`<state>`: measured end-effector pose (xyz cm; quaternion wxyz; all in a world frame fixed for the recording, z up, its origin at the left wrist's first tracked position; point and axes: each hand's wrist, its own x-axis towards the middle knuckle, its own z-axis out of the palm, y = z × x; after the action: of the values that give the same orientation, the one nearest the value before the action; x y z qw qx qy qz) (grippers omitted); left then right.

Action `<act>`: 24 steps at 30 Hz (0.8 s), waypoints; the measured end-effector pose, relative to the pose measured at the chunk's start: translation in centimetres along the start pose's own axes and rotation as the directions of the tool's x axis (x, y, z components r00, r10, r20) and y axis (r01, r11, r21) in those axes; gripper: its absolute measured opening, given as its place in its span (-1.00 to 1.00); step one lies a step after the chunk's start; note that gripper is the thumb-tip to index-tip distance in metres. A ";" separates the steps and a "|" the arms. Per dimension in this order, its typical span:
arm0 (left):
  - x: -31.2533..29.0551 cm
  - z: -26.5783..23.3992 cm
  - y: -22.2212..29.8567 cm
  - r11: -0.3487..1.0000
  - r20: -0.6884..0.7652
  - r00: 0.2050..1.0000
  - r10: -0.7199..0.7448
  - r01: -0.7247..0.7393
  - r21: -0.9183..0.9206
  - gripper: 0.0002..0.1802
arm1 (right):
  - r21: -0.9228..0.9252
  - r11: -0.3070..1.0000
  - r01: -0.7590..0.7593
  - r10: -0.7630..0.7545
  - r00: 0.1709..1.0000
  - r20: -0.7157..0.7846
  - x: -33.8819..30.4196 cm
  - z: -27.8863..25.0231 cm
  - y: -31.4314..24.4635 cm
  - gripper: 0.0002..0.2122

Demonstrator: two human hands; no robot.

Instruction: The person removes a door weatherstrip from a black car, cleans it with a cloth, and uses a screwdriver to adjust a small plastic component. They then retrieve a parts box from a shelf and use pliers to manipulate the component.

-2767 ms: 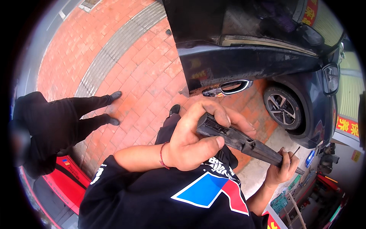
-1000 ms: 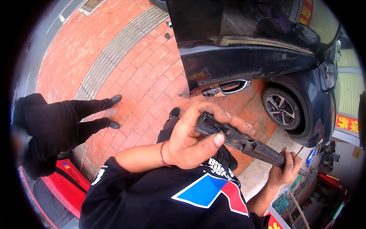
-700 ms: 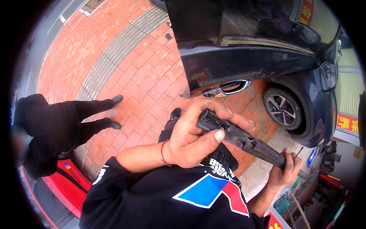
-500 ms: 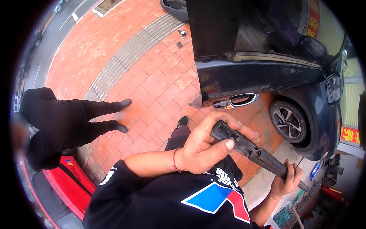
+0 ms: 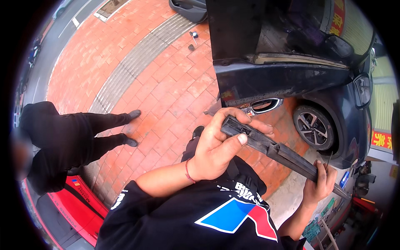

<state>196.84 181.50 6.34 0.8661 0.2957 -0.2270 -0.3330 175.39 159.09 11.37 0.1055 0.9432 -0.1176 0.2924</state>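
Note:
My left hand (image 5: 214,148) grips the thick end of a long black bar-shaped part (image 5: 285,155). Its thumb presses near a recessed slot on top, and the fingers curl over the far side. The bar slopes down to the right and tapers. My right hand (image 5: 318,185) is closed around its narrower end, which pokes out past the fingers. A thin pointed rod (image 5: 331,157) sticks up beside that hand; what it belongs to is hidden.
A dark car with an open door (image 5: 283,79) and a front wheel (image 5: 313,127) stands beyond my hands. A person in black (image 5: 62,146) stands at left, near a red vehicle (image 5: 77,208). Tools and a green tray (image 5: 311,230) lie at lower right. A detached panel (image 5: 189,9) rests on the paving.
The bar and my left hand have shifted slightly left and up in the picture. My right hand sits slightly farther right. Both grips stay the same.

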 end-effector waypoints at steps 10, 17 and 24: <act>1.5 -0.8 0.8 0.998 0.142 0.988 -0.060 0.054 0.045 -0.69 | -0.034 0.987 -0.155 0.157 0.986 0.060 -1.2 -1.0 -1.7 -0.66; 2.1 1.3 -2.8 0.988 0.205 0.970 -0.129 0.107 0.113 -0.51 | -0.100 0.904 -0.415 0.422 0.905 0.058 -7.7 -0.7 -5.7 -0.65; -0.8 11.1 -9.6 0.955 0.387 0.873 -0.295 0.285 0.085 -0.52 | -0.129 0.667 -0.733 0.732 0.678 -0.070 -18.9 -4.2 -12.2 -0.64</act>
<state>185.56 172.28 7.84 0.7387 0.2639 -0.3546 -0.5089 161.51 174.87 2.33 0.0488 0.8045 -0.5064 0.3065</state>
